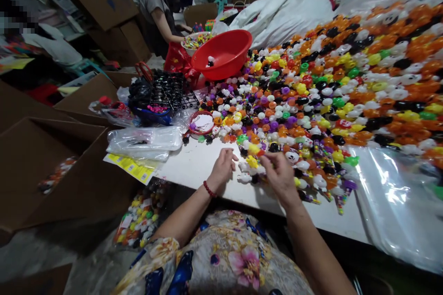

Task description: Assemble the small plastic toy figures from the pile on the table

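My left hand (223,169), with a red bead bracelet (209,189) at its wrist, hovers over the bare front of the white table (194,164). Its fingers are loosely bent, and nothing shows in them. My right hand (281,179) is closed at the near edge of the toy pile, thumb and fingers around a small yellow plastic toy with a red end (255,150). Between the hands lie a yellow star-like toy (252,162) and a white figure toy (244,177). Several candy-filled tubes (341,203) with figure tops lie right of my right hand.
A large heap of colourful plastic toys (332,87) covers the table's right and back. Behind stands a red basin (224,57); a small red-rimmed basket (201,122) is nearer. Clear plastic bags (391,193) lie right, more bags (143,140) left. Open cardboard boxes (79,184) flank the table. Another person (159,14) works behind.
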Demonstrator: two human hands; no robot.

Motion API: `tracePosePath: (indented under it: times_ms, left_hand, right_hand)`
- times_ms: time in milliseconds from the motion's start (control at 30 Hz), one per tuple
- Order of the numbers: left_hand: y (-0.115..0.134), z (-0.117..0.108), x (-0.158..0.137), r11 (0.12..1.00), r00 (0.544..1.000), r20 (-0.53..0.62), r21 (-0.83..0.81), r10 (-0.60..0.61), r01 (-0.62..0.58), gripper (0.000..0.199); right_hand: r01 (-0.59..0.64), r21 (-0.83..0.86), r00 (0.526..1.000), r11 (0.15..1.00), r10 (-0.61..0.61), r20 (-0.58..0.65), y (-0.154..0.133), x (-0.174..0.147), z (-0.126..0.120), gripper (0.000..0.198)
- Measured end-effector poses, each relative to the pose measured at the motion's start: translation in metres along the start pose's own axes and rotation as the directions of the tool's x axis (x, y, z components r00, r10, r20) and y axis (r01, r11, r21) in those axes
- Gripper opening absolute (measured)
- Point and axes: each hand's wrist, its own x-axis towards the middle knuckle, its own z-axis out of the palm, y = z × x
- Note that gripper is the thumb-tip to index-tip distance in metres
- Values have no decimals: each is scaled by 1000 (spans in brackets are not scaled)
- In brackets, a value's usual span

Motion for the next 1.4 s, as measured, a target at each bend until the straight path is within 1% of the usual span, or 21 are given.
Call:
tracePosePath:
  times_ms: [67,100,167,233,267,367,433,500,533,600,633,700,800,900,967,1100,1167,1233,1267,1333,1400]
  left_hand:
    - [4,-7,20,990,984,-170,136,56,-33,16]
    - [6,-11,31,973,966,-234,221,113,-61,15]
    - [9,-16,52,919,921,-290,367,262,-146,15]
    - [10,-18,71,862,893,-257,453,369,-227,14]
    - [10,-18,79,842,893,-223,477,391,-250,14]
    - [9,-18,93,820,915,-124,501,383,-276,10]
    - [7,-19,93,839,918,-146,477,370,-262,10]
    - [6,-24,86,895,908,-263,395,327,-208,12]
    - [5,-27,80,936,904,-332,310,269,-165,14]
    - [4,-35,65,997,913,-402,40,77,-66,18]
    - [3,-39,57,993,924,-381,-119,-28,-19,19]
    - [2,-46,40,921,945,-273,-384,-181,66,20]
    - [1,-54,20,822,951,-153,-551,-268,143,22]
    - [-4,-58,8,792,945,-121,-584,-304,180,26]
    - [-7,-59,6,800,945,-141,-577,-294,163,29]
    - [-15,-57,9,893,934,-267,-437,-239,103,33]
    - [-18,-54,12,936,926,-317,-340,-205,90,35]
    - [-21,-50,15,959,927,-336,-276,-166,72,38]
    - [-23,-47,16,966,934,-330,-254,-138,53,39]
    - [-26,-41,19,977,955,-293,-215,-51,-14,42]
    - [-28,-36,26,986,983,-183,-158,30,-60,44]
  right_hand:
    - [77,-215,977,974,-117,-179,7,16,-19,31]
    - [112,-316,954,942,-191,-230,11,22,-25,29]
    - [193,-434,922,880,-314,-228,15,28,-27,26]
    - [295,-436,915,850,-383,-128,16,26,-13,23]
    - [346,-419,912,840,-406,-61,16,23,-3,22]
    - [441,-394,895,806,-426,132,12,16,32,20]
    - [483,-395,875,782,-410,257,8,16,51,20]
    - [522,-408,846,749,-392,361,3,23,64,21]
    - [537,-421,833,731,-383,398,0,28,69,22]
    - [556,-456,818,695,-360,449,-5,40,80,25]
    - [558,-477,816,679,-341,467,-8,47,85,27]
    - [557,-516,814,651,-303,496,-12,61,98,31]
    - [573,-534,800,622,-281,531,-16,80,117,32]
    - [581,-521,792,625,-288,538,-16,91,130,26]
    - [565,-502,805,655,-304,510,-14,95,134,22]
    - [486,-377,860,789,-354,367,-11,88,135,24]
    - [491,-284,860,823,-404,312,-10,76,133,26]
    - [526,-154,837,836,-478,266,-10,58,129,28]
    - [544,-86,823,835,-510,251,-10,49,126,29]
    - [528,-4,818,849,-507,271,-5,32,120,34]
    - [472,15,830,881,-450,329,5,25,114,36]
